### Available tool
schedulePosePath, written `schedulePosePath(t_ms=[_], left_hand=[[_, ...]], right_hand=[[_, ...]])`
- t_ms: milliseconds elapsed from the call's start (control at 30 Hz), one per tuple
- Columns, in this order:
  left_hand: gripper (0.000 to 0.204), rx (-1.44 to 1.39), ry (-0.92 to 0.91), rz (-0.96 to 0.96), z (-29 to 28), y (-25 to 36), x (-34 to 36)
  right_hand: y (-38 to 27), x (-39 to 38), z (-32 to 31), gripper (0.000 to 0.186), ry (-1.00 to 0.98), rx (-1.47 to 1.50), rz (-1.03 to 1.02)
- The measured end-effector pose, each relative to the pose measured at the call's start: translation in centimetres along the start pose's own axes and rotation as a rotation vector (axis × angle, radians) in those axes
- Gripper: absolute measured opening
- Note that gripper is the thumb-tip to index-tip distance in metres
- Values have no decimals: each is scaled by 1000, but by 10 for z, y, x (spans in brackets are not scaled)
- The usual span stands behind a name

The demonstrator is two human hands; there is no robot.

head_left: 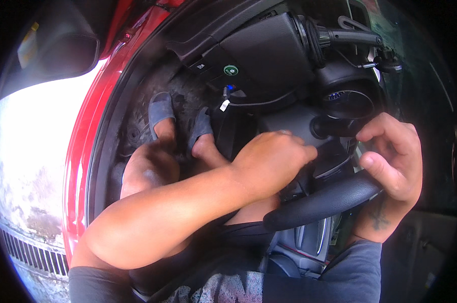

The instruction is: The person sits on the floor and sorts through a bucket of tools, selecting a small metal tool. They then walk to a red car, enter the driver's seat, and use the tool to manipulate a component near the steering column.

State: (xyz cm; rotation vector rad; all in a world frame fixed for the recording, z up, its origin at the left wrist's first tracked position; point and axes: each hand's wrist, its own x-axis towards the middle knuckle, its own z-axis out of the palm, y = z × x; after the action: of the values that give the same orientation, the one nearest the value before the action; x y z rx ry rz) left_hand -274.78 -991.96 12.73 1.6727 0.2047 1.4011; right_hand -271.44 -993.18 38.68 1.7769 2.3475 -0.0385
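Note:
My left hand [271,161] is over the middle of the car's driver area, palm down, with its fingers curled closed. Whatever those fingers may grip is hidden. My right hand [392,156] is raised at the right, its thumb and forefinger apart and the other fingers loosely bent. Its forefinger tip comes close to a dark, rounded stalk-like part [339,127]; I cannot tell whether they touch. Just below both hands runs a thick curved black grip [324,202], seemingly part of the steering wheel. The right hand's heel overlaps its far end.
A gauge cluster [347,102] sits beyond the hands. On the lower dash, a plug with a blue light [230,88] feeds a cable [264,104]. A jointed black mount [349,37] stands on top. My sandalled feet [162,108] rest in the footwell beside the red door sill [82,166].

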Motion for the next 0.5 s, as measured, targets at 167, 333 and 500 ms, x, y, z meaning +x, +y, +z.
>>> schedulePosePath(t_ms=[167,333,500], left_hand=[[24,267,44,94,-3,-4,3],[19,-283,137,-212,7,-6,-2],[25,-588,78,-475,9,-1,2]], right_hand=[[0,-1,-3,45,-28,-6,44],[1,3,-1,45,-24,13,6],[3,0,0,44,7,22,-32]])
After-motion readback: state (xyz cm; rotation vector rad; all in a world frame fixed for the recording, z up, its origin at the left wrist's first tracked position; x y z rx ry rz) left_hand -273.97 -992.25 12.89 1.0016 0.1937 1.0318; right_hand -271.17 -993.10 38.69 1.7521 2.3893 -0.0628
